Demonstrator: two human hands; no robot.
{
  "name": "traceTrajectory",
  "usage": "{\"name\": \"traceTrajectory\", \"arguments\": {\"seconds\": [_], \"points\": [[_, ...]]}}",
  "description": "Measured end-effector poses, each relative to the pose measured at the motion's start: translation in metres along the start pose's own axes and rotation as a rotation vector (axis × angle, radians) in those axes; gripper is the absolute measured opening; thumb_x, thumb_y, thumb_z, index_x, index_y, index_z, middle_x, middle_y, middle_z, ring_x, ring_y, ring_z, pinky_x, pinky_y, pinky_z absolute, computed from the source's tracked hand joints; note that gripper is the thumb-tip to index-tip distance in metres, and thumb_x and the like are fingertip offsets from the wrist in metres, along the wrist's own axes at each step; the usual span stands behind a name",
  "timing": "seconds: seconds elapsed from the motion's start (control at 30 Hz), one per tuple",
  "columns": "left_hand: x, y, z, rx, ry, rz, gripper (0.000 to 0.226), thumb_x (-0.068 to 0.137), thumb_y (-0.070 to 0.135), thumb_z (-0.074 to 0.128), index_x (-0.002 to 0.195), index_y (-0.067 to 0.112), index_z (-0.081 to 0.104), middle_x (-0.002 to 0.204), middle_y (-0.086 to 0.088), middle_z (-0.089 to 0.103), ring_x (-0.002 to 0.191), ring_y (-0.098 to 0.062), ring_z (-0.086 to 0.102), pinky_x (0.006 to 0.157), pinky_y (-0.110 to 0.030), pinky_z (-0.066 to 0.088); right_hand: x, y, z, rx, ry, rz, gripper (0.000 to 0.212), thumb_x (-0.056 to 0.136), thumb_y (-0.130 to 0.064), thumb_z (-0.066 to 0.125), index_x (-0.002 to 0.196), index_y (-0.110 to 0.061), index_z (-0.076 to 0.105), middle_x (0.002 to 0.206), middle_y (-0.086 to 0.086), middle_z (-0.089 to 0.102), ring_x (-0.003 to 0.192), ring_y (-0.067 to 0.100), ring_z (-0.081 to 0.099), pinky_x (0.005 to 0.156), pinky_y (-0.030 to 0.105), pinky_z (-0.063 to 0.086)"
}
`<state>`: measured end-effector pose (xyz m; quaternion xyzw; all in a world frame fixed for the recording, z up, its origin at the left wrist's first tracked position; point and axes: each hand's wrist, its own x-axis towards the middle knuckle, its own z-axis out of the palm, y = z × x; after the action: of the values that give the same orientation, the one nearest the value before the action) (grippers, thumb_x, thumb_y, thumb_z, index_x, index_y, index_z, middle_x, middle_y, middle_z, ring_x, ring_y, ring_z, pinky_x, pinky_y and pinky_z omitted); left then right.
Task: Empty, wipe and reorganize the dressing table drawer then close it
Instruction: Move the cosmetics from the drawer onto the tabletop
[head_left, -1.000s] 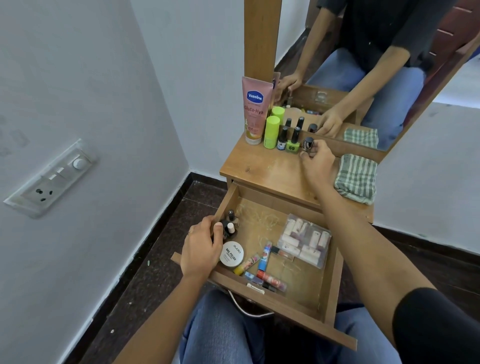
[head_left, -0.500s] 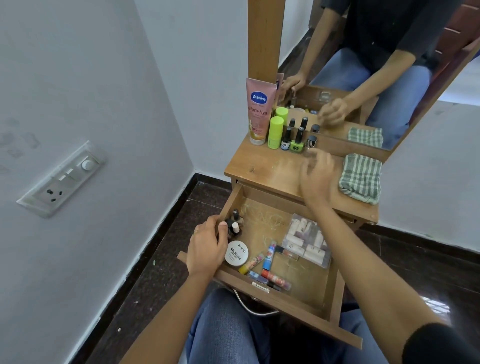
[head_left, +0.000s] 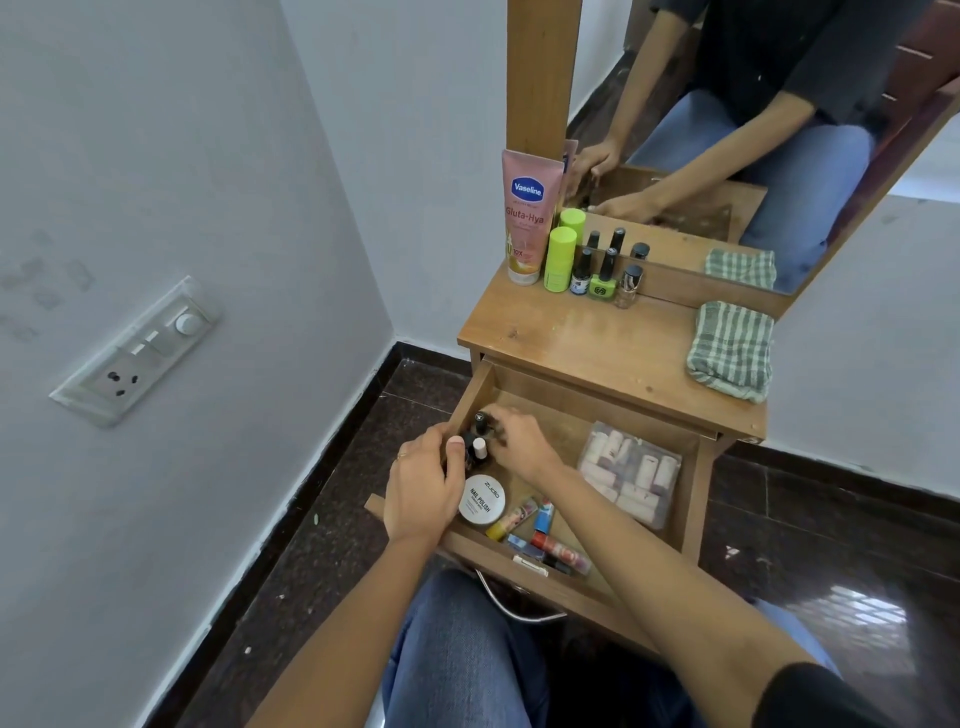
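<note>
Grey walls meet at a corner, dark tiled floor below, switch panel on the left wall. Wooden dressing table top carries a row against the mirror: pink Vaseline tube, green stick, three nail polish bottles, the clear bottle last in line. Checked cloth lies folded at the right end.

Drawer is pulled open over the person's lap, not yet emptied: clear pouch at right, white tin and lip balm sticks near the front, small bottles in the back-left corner.

Left hand grips the drawer's left wall, thumb inside against the small bottles, same spot as a second ago. Right hand was up at the row with the clear bottle then; now it is down in the drawer corner, fingers bent over a black-capped bottle. Blurred, cannot tell whether they pinch it.
</note>
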<state>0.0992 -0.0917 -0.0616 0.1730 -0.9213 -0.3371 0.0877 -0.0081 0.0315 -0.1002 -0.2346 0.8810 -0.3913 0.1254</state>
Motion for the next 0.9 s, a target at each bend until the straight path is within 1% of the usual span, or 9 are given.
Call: {"name": "traceTrajectory", "arguments": {"seconds": [0.17, 0.23, 0.33, 0.4, 0.5, 0.6, 0.77, 0.83, 0.9], "points": [[-0.002, 0.001, 0.000, -0.013, 0.029, 0.025, 0.033, 0.102, 0.031, 0.044, 0.129, 0.022, 0.060, 0.116, 0.005, 0.068, 0.115, -0.018, 0.054, 0.092, -0.036, 0.044, 0.004, 0.005, 0.004, 0.021, 0.026, 0.032, 0.026, 0.086, 0.002, 0.060, 0.109, -0.010, 0.063, 0.106, 0.009, 0.064, 0.092, 0.018, 0.060, 0.088, 0.034, 0.050], [-0.002, 0.001, 0.000, -0.014, 0.035, 0.042, 0.034, 0.101, 0.030, 0.046, 0.132, 0.023, 0.059, 0.120, 0.005, 0.067, 0.116, -0.018, 0.055, 0.094, -0.037, 0.044, 0.002, 0.007, 0.006, 0.058, 0.045, 0.048, 0.024, 0.088, -0.001, 0.059, 0.110, -0.011, 0.062, 0.107, 0.007, 0.066, 0.095, 0.016, 0.061, 0.088, 0.030, 0.049], [-0.002, 0.001, 0.000, -0.009, 0.031, 0.057, 0.037, 0.101, 0.031, 0.047, 0.136, 0.024, 0.058, 0.127, 0.003, 0.065, 0.121, -0.018, 0.054, 0.097, -0.036, 0.043, -0.007, 0.006, 0.003, 0.087, 0.121, 0.062, 0.018, 0.091, -0.003, 0.056, 0.107, -0.011, 0.061, 0.103, 0.003, 0.065, 0.093, 0.012, 0.058, 0.085, 0.027, 0.047], [-0.001, 0.000, 0.000, -0.009, 0.022, 0.069, 0.038, 0.101, 0.031, 0.047, 0.137, 0.024, 0.056, 0.131, 0.001, 0.064, 0.124, -0.019, 0.053, 0.101, -0.037, 0.042, -0.017, 0.004, -0.003, 0.057, 0.204, 0.004, 0.012, 0.093, -0.006, 0.053, 0.101, -0.013, 0.058, 0.098, -0.003, 0.060, 0.090, 0.009, 0.055, 0.079, 0.025, 0.044], [0.000, -0.001, -0.001, -0.010, 0.008, 0.076, 0.040, 0.101, 0.033, 0.046, 0.139, 0.028, 0.054, 0.136, -0.002, 0.061, 0.130, -0.019, 0.050, 0.106, -0.040, 0.041, -0.029, -0.006, -0.026, 0.074, 0.258, -0.139, 0.015, 0.094, -0.009, 0.050, 0.105, -0.016, 0.056, 0.103, -0.009, 0.058, 0.100, 0.005, 0.055, 0.085, 0.022, 0.046], [-0.001, 0.000, -0.001, -0.026, -0.005, 0.071, 0.040, 0.101, 0.034, 0.046, 0.140, 0.031, 0.054, 0.139, -0.001, 0.058, 0.133, -0.017, 0.047, 0.108, -0.044, 0.041, -0.031, -0.014, -0.068, 0.139, 0.322, -0.205, 0.013, 0.094, -0.005, 0.051, 0.105, -0.010, 0.056, 0.101, -0.004, 0.060, 0.093, -0.001, 0.056, 0.081, 0.018, 0.048], [-0.002, 0.000, 0.000, -0.031, -0.021, 0.073, 0.041, 0.101, 0.036, 0.045, 0.141, 0.031, 0.053, 0.140, -0.001, 0.058, 0.135, -0.016, 0.045, 0.106, -0.046, 0.043, -0.013, 0.009, -0.139, 0.093, 0.526, -0.021, 0.012, 0.097, -0.012, 0.050, 0.109, -0.010, 0.053, 0.102, -0.006, 0.060, 0.093, 0.007, 0.057, 0.076, 0.015, 0.042], [-0.002, 0.000, 0.000, -0.029, -0.028, 0.074, 0.041, 0.101, 0.036, 0.046, 0.141, 0.030, 0.053, 0.139, -0.001, 0.058, 0.135, -0.017, 0.046, 0.106, -0.045, 0.043, -0.003, 0.027, -0.156, 0.032, 0.610, 0.062, 0.007, 0.094, -0.007, 0.051, 0.101, -0.009, 0.052, 0.097, 0.000, 0.062, 0.093, 0.017, 0.059, 0.074, 0.024, 0.042], [-0.001, -0.001, 0.001, -0.016, -0.030, 0.073, 0.042, 0.101, 0.036, 0.046, 0.141, 0.028, 0.053, 0.139, -0.001, 0.058, 0.134, -0.018, 0.047, 0.106, -0.044, 0.043, 0.002, 0.038, -0.165, 0.000, 0.629, 0.127, 0.005, 0.092, -0.002, 0.051, 0.095, -0.006, 0.051, 0.093, 0.007, 0.061, 0.088, 0.022, 0.057, 0.071, 0.028, 0.040]]}}
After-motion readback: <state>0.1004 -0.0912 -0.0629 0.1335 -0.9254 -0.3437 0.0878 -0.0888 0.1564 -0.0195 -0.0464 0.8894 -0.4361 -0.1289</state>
